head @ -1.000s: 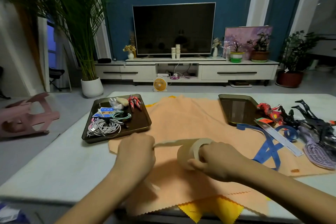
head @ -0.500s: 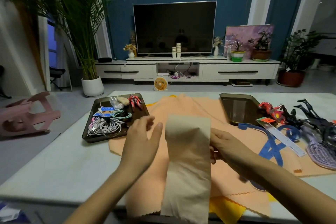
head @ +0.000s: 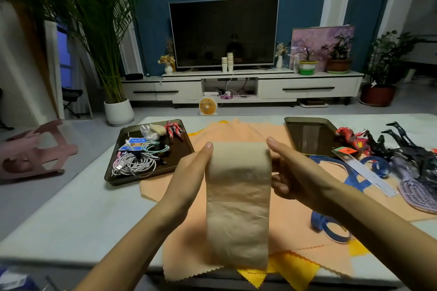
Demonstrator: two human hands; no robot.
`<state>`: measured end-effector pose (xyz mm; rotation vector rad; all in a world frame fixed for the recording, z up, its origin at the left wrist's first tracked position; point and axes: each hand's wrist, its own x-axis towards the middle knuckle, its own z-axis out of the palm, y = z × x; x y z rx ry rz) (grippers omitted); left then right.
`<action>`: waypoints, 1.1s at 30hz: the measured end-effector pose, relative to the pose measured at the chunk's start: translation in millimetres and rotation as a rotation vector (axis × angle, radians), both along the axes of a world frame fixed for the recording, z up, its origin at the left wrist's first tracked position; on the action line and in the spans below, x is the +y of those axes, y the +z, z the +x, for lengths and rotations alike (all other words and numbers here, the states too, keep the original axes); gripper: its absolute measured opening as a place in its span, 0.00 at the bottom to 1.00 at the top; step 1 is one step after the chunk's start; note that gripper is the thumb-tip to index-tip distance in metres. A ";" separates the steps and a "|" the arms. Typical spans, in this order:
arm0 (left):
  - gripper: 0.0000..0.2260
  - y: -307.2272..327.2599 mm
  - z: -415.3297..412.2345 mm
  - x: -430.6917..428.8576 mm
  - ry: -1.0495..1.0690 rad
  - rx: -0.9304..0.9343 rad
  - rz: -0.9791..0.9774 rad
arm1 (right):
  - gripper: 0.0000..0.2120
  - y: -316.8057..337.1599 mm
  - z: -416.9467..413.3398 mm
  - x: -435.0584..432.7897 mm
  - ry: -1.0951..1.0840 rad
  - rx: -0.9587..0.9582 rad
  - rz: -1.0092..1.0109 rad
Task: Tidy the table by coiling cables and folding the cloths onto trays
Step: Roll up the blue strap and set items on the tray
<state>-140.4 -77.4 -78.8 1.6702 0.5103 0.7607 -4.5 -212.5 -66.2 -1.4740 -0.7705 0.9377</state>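
A beige tissue roll [head: 238,158] is held up over the table between my hands, and a long strip of it hangs down to the table's front edge. My left hand [head: 189,172] grips the roll's left end with the thumb up along its edge. At the right end my right hand [head: 293,172] holds it, thumb raised and lower fingers curled. Beneath lies a spread orange cloth [head: 238,130] over a yellow cloth [head: 293,271]. The left tray [head: 111,176] holds a coiled white cable [head: 134,163] and a teal cable [head: 155,147]. The right tray [head: 307,137] holds nothing.
A blue strap [head: 331,227], a ruler [head: 364,170], red and black toy figures [head: 354,139] and a purple brush [head: 418,186] lie at the right. A small red figure [head: 173,129] lies in the left tray. A pink stool [head: 35,151] stands on the floor at left.
The roll was lying on the orange cloth with its strip pulled sideways. It has been lifted, the strip now hangs down, and both hands have closed in on the roll's ends.
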 end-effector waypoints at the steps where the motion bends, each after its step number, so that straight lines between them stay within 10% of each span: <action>1: 0.17 0.3 0.6 0.4 -0.013 0.007 -0.007 | 0.20 -0.4 -1.0 1.9 -0.045 -0.037 -0.026; 14: 0.14 11.9 -5.5 7.6 0.016 0.088 -0.226 | 0.11 9.5 2.3 -3.5 0.078 -0.450 0.019; 23: 0.04 -0.2 -16.9 4.0 -0.062 0.040 -0.024 | 0.05 6.7 -16.0 11.4 -0.191 0.198 -0.032; 33: 0.07 4.7 -15.1 12.6 0.056 0.289 -0.658 | 0.11 -0.4 -17.5 14.4 0.026 -0.420 -0.039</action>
